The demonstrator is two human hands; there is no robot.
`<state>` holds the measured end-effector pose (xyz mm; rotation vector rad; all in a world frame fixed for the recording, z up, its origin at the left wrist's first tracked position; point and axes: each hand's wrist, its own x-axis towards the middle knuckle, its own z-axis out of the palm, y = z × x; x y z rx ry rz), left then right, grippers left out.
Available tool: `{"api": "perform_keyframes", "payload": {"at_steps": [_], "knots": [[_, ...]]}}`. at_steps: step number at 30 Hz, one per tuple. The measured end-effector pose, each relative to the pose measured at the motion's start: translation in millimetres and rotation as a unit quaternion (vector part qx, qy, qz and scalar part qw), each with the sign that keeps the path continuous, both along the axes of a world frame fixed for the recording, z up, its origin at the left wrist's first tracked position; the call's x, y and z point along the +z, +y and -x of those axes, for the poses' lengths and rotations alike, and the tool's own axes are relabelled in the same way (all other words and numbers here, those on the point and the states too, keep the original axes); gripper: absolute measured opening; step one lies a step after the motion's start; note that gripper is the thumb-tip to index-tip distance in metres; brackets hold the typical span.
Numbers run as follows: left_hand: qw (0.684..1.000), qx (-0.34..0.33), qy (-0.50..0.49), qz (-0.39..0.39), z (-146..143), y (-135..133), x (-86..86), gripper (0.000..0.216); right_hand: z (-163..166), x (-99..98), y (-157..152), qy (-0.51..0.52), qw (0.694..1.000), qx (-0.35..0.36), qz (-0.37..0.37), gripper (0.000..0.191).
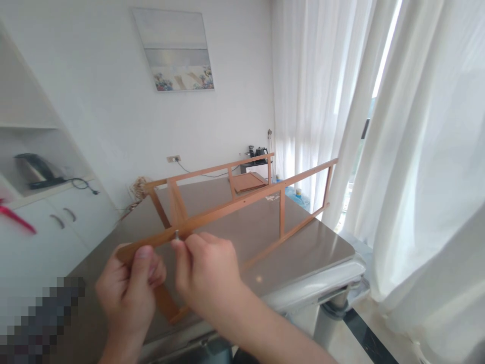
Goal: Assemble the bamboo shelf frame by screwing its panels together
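The wooden frame [242,202] is standing on the brown surface [318,247], its long rails running away from the fingers toward the upper right, near end raised. The left hand [131,288] is clenching the near rail end. The right hand [206,273] is pinching a small metal pin [176,234] standing upright in that rail. Beyond the fingers, flat wooden panels [248,182] are lying on the surface. No writing is readable.
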<state>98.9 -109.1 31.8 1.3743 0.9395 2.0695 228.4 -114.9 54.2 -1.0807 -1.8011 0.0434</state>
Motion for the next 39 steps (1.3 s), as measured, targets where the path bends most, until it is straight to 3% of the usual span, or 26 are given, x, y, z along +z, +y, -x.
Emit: {"api": "perform_keyframes", "payload": {"at_steps": [7, 11, 20, 24, 29, 39], "knots": [[1.0, -0.004, -0.008, -0.013, 3.7, 3.3, -3.5, 0.034, -2.9, -0.6, 3.7, 0.03, 0.999, 0.016, -0.018, 0.039], [0.999, -0.028, -0.021, 0.001, 6.9, 4.6, -12.5, 0.028, -2.4, -1.5, 2.8, 0.038, 0.999, 0.024, -0.019, 0.026], [0.985, -0.138, -0.043, 0.094, 19.1, 7.3, -92.3, 0.043, -5.4, 7.6, 6.7, 0.005, 0.996, 0.052, -0.066, 0.033], [0.975, -0.153, 0.01, 0.163, 26.2, 2.0, -111.7, 0.046, -9.2, 9.5, 7.8, 0.015, 0.996, 0.067, -0.053, 0.03], [0.967, -0.075, 0.162, 0.184, 35.4, -3.2, -107.7, 0.04, -9.5, 11.0, 7.0, 0.005, 0.995, 0.059, -0.075, 0.031], [0.918, -0.14, 0.257, 0.269, 38.7, -2.6, -98.6, 0.021, -8.6, 14.9, 11.3, -0.012, 0.995, 0.04, -0.09, 0.032]]}}
